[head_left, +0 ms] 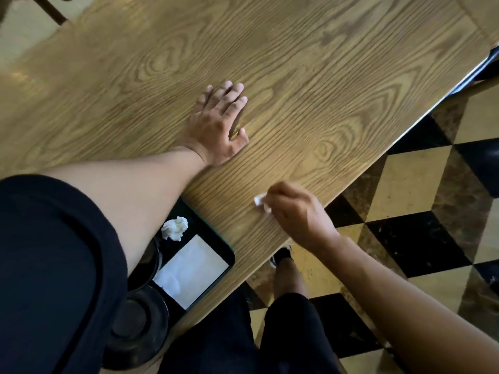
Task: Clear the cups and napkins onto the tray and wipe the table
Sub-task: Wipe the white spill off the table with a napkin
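My left hand (pixel 220 125) lies flat on the wooden table (pixel 297 63), fingers spread, holding nothing. My right hand (pixel 299 214) is near the table's front edge, pinched on a small white napkin piece (pixel 261 202) that touches the wood. A dark tray (pixel 229 255) sits at the near end of the table, partly under my left arm. On it lie a crumpled white napkin (pixel 175 228), a flat white napkin (pixel 191 271) and dark cups (pixel 137 322), mostly hidden by my sleeve.
The table's right edge (pixel 405 130) runs diagonally above a black, brown and yellow patterned floor (pixel 405 238). My leg and shoe (pixel 282 259) stand beside the table. A chair leg (pixel 54 12) shows at the top left.
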`<state>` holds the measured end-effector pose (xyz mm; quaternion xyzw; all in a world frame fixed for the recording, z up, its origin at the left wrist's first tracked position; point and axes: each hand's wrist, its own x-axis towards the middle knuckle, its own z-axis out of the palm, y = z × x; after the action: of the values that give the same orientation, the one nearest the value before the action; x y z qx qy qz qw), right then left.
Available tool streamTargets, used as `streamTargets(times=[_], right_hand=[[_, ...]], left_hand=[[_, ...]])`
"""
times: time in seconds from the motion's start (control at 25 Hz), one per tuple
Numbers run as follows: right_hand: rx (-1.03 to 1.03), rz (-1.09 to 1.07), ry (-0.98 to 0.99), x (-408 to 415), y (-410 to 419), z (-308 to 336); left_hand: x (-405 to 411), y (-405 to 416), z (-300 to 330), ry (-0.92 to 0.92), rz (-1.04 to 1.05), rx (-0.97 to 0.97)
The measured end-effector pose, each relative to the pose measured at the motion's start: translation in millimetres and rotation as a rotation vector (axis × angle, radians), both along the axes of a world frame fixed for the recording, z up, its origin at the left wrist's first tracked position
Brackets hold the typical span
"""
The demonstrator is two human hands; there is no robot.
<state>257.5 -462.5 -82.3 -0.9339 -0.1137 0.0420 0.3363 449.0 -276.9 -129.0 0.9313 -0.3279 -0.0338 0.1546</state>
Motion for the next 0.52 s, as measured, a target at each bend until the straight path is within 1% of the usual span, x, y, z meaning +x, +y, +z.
streamTargets(times=[0.04, 0.08, 0.12, 0.16, 0.2, 0.28, 0.32, 0.36, 0.44, 0.48, 0.52], right_hand=[[0.032, 0.175, 0.051, -17, -1, 4], [0.055, 0.303, 0.115, -32, -5, 8], [0.064, 0.366, 0.170, -41, -13, 10], [0.070, 0.333, 0.196, -41, -24, 11], [0.082, 0.213, 0.184, -33, -35, 10], [0.066, -0.105, 0.087, -2, -57, 4], [0.055, -0.208, 0.050, 17, -66, -1], [0.061, -0.250, 0.033, 34, -72, -5], [0.100, -0.222, 0.052, 53, -78, -13], [0.117, -0.187, 0.061, 54, -80, -15], [0.128, -0.155, 0.056, 51, -81, -16]], left_hand=[[-1, -1, 0, -0.002, 0.001, 0.001], [-1, -1, 1, -0.001, -0.001, 0.006], [0, 0, 1, 0.004, -0.001, 0.014], [1, 0, 1, 0.013, -0.001, 0.026], [1, 0, 2, 0.021, 0.001, 0.046], [0, -2, 3, 0.033, 0.014, 0.108], [-1, -3, 3, 0.046, 0.021, 0.135], [-1, -3, 3, 0.059, 0.017, 0.155], [-2, -3, 3, 0.073, 0.009, 0.192], [-5, -7, 2, 0.082, 0.045, 0.199], [-11, -14, 2, 0.099, 0.133, 0.190]])
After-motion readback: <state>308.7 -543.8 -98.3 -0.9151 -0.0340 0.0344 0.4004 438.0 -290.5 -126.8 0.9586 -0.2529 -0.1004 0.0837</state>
